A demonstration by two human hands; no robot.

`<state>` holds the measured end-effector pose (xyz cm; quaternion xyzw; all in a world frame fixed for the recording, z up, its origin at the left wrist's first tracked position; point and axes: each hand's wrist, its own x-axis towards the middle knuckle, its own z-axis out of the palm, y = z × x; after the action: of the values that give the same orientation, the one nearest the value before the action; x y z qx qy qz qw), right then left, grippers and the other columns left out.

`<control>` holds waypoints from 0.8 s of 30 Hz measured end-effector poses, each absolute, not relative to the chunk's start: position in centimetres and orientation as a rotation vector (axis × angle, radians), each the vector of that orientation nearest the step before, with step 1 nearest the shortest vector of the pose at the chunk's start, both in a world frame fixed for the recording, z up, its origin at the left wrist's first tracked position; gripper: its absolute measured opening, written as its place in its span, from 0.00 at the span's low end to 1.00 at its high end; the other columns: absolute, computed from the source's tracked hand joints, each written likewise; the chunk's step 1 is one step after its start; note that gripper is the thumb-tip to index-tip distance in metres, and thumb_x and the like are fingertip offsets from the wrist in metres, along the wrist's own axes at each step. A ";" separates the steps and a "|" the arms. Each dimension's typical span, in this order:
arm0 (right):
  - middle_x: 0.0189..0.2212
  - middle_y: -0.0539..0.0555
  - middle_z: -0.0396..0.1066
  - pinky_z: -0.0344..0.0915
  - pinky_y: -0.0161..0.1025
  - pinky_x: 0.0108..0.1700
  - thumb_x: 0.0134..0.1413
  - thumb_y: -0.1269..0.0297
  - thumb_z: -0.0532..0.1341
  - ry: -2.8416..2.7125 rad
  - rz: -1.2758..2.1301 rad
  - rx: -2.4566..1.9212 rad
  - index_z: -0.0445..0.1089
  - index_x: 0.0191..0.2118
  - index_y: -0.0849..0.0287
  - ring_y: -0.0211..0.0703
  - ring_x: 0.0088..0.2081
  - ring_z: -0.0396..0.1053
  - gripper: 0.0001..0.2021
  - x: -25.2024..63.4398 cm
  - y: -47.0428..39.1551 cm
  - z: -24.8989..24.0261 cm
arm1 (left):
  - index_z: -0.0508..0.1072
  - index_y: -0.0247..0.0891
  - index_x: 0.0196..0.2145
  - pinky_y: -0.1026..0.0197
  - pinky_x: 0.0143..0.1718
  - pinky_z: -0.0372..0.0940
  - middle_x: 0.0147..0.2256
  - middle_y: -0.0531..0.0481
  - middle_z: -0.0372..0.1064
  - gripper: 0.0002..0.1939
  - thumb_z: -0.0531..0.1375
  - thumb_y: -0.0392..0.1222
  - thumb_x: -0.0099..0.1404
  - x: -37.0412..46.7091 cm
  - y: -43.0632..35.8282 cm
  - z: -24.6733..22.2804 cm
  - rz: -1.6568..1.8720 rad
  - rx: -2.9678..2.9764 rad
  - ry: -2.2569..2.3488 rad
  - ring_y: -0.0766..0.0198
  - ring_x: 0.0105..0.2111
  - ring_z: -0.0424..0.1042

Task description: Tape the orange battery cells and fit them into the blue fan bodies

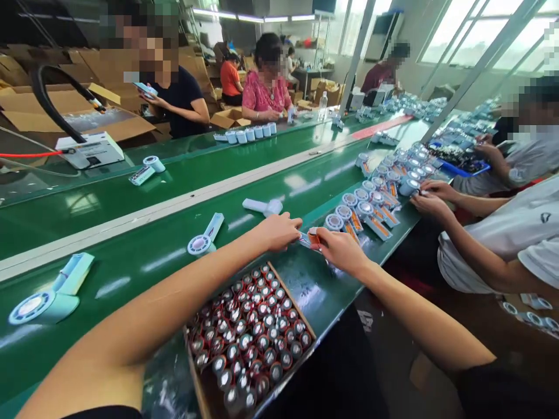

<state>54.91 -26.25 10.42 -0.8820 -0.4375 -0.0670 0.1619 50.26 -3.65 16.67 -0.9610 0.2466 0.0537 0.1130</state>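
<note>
My left hand (pixel 282 231) is closed on a light-blue plastic housing (pixel 304 240), its fingers curled over one end. My right hand (pixel 341 250) pinches a small round part with an orange side (pixel 313 236) against that same housing. Fingers cover much of both pieces, so I cannot tell how they join. Just below my hands, a shallow cardboard box (pixel 292 279) holds many round, silver-topped motor-like parts with red wires. To the right of my right hand lie rows of light-blue housings (pixel 349 199) with round grilles, several showing orange strips in their handles.
Single housings lie on the green conveyor (pixel 144 233): one at left (pixel 65 285), one nearer the middle (pixel 205 235), another beyond my left hand (pixel 264 206). A co-worker's hands (pixel 437 198) handle a housing at right, near a blue tray (pixel 463 166). People sit across the belt.
</note>
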 end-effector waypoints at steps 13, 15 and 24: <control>0.45 0.56 0.81 0.67 0.39 0.43 0.72 0.62 0.58 -1.118 -0.152 -2.433 0.66 0.64 0.56 0.53 0.44 0.80 0.19 49.7 -27.2 6.4 | 0.83 0.41 0.31 0.60 0.39 0.67 0.29 0.49 0.77 0.06 0.73 0.40 0.53 50.3 -6.0 14.9 0.681 -3.087 0.499 0.57 0.34 0.76; 0.45 0.56 0.81 0.67 0.39 0.44 0.72 0.63 0.58 -1.104 -0.182 -2.423 0.67 0.64 0.56 0.53 0.45 0.80 0.19 49.5 -27.3 6.2 | 0.82 0.42 0.30 0.63 0.38 0.66 0.29 0.52 0.77 0.09 0.74 0.46 0.52 50.1 -5.2 14.8 0.718 -3.166 0.553 0.61 0.34 0.75; 0.47 0.56 0.81 0.68 0.38 0.48 0.72 0.66 0.56 -1.138 -0.214 -2.494 0.67 0.65 0.55 0.51 0.47 0.79 0.19 48.6 -27.0 6.6 | 0.78 0.36 0.43 0.64 0.46 0.67 0.43 0.49 0.78 0.18 0.67 0.53 0.65 48.2 -3.2 12.8 0.458 -3.522 0.585 0.63 0.43 0.74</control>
<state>48.56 -27.03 6.59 -0.8896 -0.4060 -0.0764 0.1948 48.15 -3.20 12.77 -0.9529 0.1583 0.1240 -0.2270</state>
